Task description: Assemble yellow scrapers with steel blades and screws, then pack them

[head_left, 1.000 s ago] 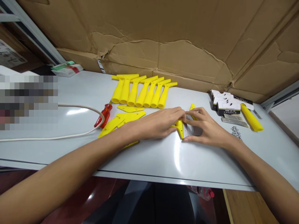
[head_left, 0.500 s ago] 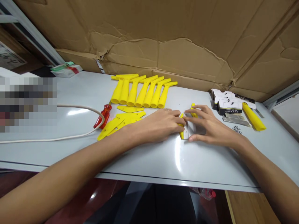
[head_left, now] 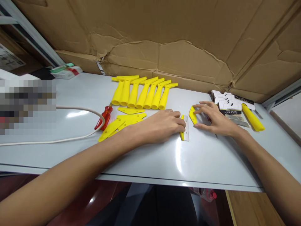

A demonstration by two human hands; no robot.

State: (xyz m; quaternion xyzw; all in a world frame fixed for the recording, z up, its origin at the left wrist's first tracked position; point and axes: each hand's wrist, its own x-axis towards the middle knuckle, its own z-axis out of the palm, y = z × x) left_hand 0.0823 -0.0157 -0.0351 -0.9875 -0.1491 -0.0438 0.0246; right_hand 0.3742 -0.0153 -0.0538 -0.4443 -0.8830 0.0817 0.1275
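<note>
My left hand (head_left: 164, 127) rests on the table with its fingers curled over a yellow scraper head piece (head_left: 182, 137). A flat metal blade (head_left: 186, 128) with small holes lies along that piece's right side. To the right, my right hand (head_left: 210, 118) pinches a loose yellow cover plate (head_left: 192, 115) by its edge, between thumb and fingertips. A thin metal shaft and a bit of red show under the right palm; most of that object is hidden. Left of my left hand lie several more yellow plates (head_left: 124, 121) in an overlapping pile.
Yellow handles (head_left: 148, 94) stand in a row at the back. A red screwdriver (head_left: 105, 116) lies by a white cable (head_left: 77, 107). At right are blade boxes (head_left: 229, 106), loose blades (head_left: 237, 121) and a single yellow handle (head_left: 252, 117). Cardboard (head_left: 164, 59) walls the back.
My right hand has moved right, away from the blade, and now has the yellow cover plate at its fingertips. The blade is uncovered to view. My left hand stays nearly where it was.
</note>
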